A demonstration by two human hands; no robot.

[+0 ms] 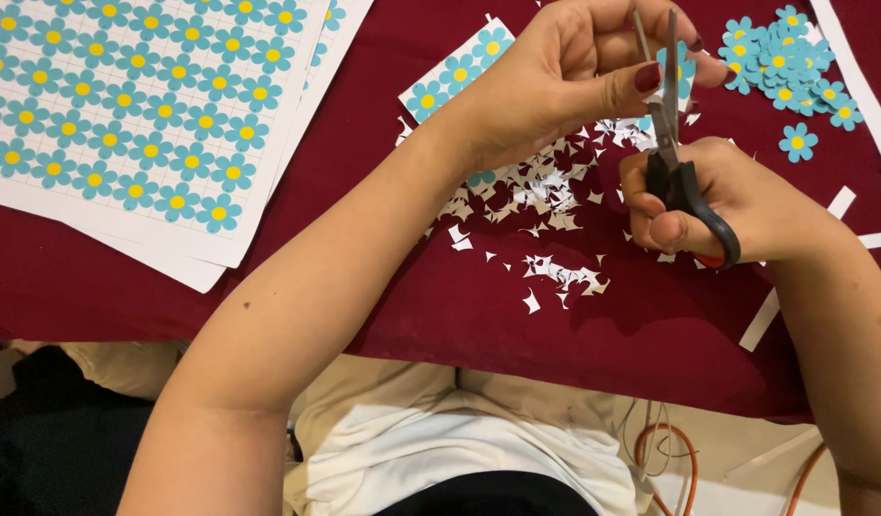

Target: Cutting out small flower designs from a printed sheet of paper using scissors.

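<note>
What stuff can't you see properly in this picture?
Head view:
- Paper piece in the left hand: mostly hidden by its fingers and the scissors.
- Scissor blade tips: cut off by the top edge.
- Flower strip: partly under the left wrist.
- Printed flower sheets: run past the top and left edges.
- Right hand palm: turned away.

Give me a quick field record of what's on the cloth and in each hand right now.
surface: dark red cloth
left hand: pinches a paper flower at the blades
right hand: holds black-handled scissors, blades up
cut flowers: pile, top right
flower sheets: stacked, top left
flower strip: under the left hand
scraps: white, scattered mid-cloth
</note>
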